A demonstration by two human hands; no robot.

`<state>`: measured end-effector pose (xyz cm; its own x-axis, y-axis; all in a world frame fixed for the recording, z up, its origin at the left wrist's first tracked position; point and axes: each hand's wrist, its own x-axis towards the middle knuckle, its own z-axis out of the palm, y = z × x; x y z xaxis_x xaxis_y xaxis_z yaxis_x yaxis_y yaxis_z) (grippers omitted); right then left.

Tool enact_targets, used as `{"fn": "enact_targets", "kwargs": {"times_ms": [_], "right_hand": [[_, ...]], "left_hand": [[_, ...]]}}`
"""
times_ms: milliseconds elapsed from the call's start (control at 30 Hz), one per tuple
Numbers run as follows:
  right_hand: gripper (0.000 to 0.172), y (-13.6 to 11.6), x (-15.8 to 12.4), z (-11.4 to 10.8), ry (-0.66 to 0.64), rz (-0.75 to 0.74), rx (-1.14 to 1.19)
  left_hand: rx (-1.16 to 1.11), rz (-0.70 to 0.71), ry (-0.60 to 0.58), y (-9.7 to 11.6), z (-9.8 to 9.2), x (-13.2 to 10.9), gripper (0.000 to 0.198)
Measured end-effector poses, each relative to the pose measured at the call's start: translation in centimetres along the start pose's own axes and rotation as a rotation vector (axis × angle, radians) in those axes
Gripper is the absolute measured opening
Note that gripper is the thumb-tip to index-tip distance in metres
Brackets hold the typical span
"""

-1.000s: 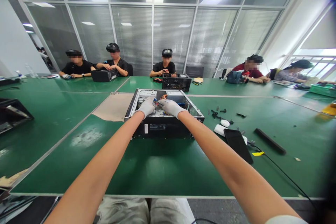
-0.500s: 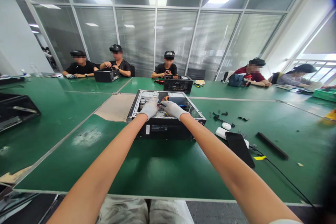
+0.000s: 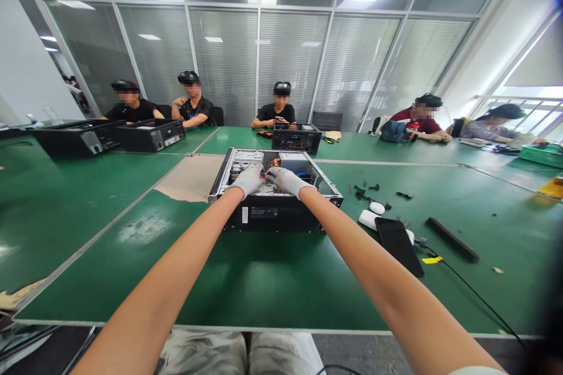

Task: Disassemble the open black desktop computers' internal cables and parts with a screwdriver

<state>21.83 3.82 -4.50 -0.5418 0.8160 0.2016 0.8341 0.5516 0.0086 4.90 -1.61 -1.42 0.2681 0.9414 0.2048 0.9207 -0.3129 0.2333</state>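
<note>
An open black desktop computer case [image 3: 281, 217] lies on its side in front of me, its inside facing up. Over its opening my left hand [image 3: 249, 180], in a pale work glove, has its fingers closed on thin coloured cables [image 3: 264, 172]. My right hand [image 3: 285, 180], gloved the same way, meets it there, also closed on the cables. The fingertips are small and partly hidden. Behind them an orange wire bundle [image 3: 275, 163] loops up beside the grey metal power supply [image 3: 294, 156].
On the green table [image 3: 264, 281], right of the case, lie a black phone [image 3: 399, 246], a white charger [image 3: 368, 220], small black parts [image 3: 363, 194] and a dark strip [image 3: 452, 239]. Cardboard [image 3: 191, 179] lies left. Several people sit opposite, with more computer cases [image 3: 152, 136].
My hands stay together inside the case with little movement. At the left, the other black computer cases now stand side by side across the table, and a person behind them has raised a hand.
</note>
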Motion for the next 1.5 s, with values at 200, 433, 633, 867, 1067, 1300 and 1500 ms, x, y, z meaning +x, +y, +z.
{"fn": "enact_targets", "kwargs": {"times_ms": [200, 433, 633, 867, 1067, 1300, 1500], "right_hand": [[0.031, -0.4, -0.3, -0.4, 0.046, 0.030, 0.009], [0.038, -0.7, -1.8, -1.9, 0.166, 0.089, -0.030], [0.033, -1.1, -2.1, -2.8, 0.137, 0.093, -0.003], [0.027, -1.3, -2.3, -2.9, 0.164, 0.078, 0.084], [0.030, -1.6, -2.4, -3.1, 0.135, 0.121, 0.090], [0.028, -1.7, -2.1, -2.8, -0.019, 0.035, 0.047], [0.032, -1.1, -2.1, -1.9, -0.052, -0.164, -0.109]], "left_hand": [[-0.004, 0.015, 0.033, -0.1, 0.2, 0.1, 0.041], [-0.001, -0.004, 0.008, 0.3, -0.3, -0.4, 0.045], [0.002, -0.006, 0.029, 0.5, -0.6, -0.8, 0.044], [-0.003, 0.003, 0.068, 0.7, -0.7, -0.9, 0.040], [0.005, 0.002, 0.074, 0.8, -0.9, -0.8, 0.037], [0.033, -0.073, -0.061, -0.1, -0.2, -0.2, 0.042], [0.084, -0.087, -0.148, 0.2, -0.7, -0.2, 0.041]]}}
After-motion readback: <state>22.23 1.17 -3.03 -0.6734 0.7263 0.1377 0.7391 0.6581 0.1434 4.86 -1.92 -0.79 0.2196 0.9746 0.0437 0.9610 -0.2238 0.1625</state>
